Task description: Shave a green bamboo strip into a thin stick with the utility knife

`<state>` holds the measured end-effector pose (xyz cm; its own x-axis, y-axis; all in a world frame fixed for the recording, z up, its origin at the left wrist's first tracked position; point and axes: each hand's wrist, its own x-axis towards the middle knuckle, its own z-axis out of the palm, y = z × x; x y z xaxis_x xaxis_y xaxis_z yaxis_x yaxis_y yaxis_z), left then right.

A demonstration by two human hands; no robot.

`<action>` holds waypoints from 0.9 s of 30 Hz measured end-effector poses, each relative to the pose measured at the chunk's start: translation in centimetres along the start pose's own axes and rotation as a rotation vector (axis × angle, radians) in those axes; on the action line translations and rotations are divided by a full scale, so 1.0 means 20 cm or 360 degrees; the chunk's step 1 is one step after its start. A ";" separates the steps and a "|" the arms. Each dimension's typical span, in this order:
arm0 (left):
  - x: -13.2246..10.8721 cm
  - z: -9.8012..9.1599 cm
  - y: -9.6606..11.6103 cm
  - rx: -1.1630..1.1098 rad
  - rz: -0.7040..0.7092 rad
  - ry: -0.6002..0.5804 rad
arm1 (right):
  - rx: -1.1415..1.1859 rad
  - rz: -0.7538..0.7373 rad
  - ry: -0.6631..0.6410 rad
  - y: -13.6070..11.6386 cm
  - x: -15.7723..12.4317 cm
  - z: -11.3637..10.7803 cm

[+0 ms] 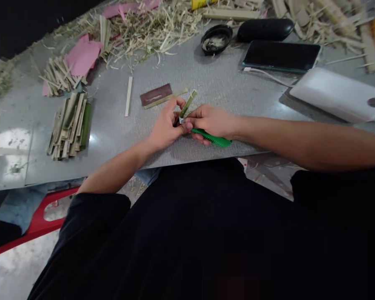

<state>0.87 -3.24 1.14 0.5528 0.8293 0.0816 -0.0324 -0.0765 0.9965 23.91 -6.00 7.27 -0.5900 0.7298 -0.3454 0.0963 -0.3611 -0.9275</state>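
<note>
Between the fingers of my left hand (pixel 167 127) is a short bamboo strip (pixel 188 102), tilted with its top end away from me. My right hand (pixel 211 121) is closed around a green-handled utility knife (pixel 217 139). The knife's metal tip meets the strip low down, close to my left thumb; the fingers partly hide the contact. Just beyond my left hand lie a brown sandpaper piece (pixel 156 95) and another thin strip (pixel 165 99) along its edge. A pale narrow strip (pixel 128 96) lies apart, to the left of them.
Cut bamboo pieces (pixel 69 127) are stacked at left, with pink paper (pixel 84 56) and more strips behind. Shavings (pixel 162 31) cover the far edge. A black bowl (pixel 216 39), black case (pixel 265 30), phone (pixel 281 56) and white power bank (pixel 340 93) lie at right.
</note>
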 end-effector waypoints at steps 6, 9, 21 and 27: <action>0.02 -0.01 -0.05 -0.0079 0.0014 0.0047 | 0.0044 -0.0058 0.0246 -0.02 -0.01 0.07; 0.01 -0.01 -0.03 -0.0042 -0.0027 0.0022 | 0.0007 -0.0065 0.0199 -0.01 0.00 0.06; 0.02 0.01 -0.01 -0.0039 -0.0054 0.0062 | 0.0050 -0.0109 0.0190 0.00 0.01 0.04; 0.00 0.01 0.02 -0.0008 -0.0032 0.0031 | 0.0002 -0.0003 0.0070 0.00 0.01 0.02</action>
<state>1.00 -3.41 1.46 0.5372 0.8412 0.0617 -0.0258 -0.0567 0.9981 23.45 -6.17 7.31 -0.5543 0.7554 -0.3495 0.0939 -0.3605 -0.9280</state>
